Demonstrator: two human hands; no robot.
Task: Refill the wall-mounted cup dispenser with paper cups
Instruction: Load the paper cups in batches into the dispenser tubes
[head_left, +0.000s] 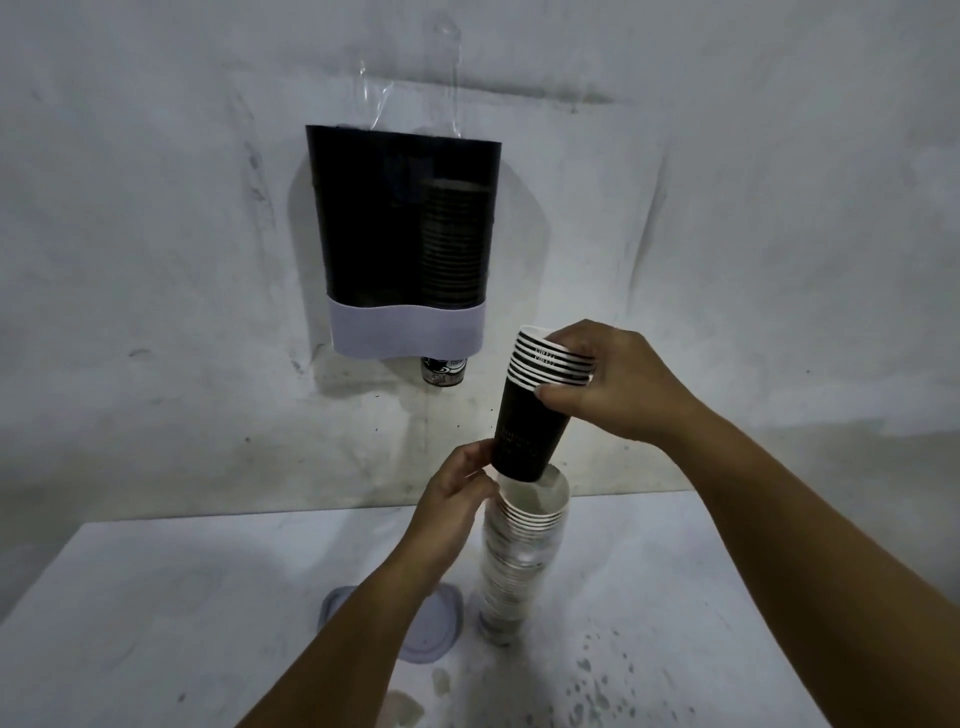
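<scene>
A dark, see-through cup dispenser (400, 234) with a pale band at its bottom hangs on the wall. A column of cups shows inside its right half, and one cup (443, 371) pokes out below. My right hand (613, 387) grips the rims of a short nested batch of black paper cups (530, 415), tilted, just above a tall stack of cups (519, 556) in a clear sleeve on the table. My left hand (457, 499) pinches the top of that tall stack beside the batch's base.
A grey rounded lid (441, 629) lies flat on the white table (156, 623), left of the tall stack and partly under my left forearm. Dark speckles mark the table at the front right. The wall is scuffed white.
</scene>
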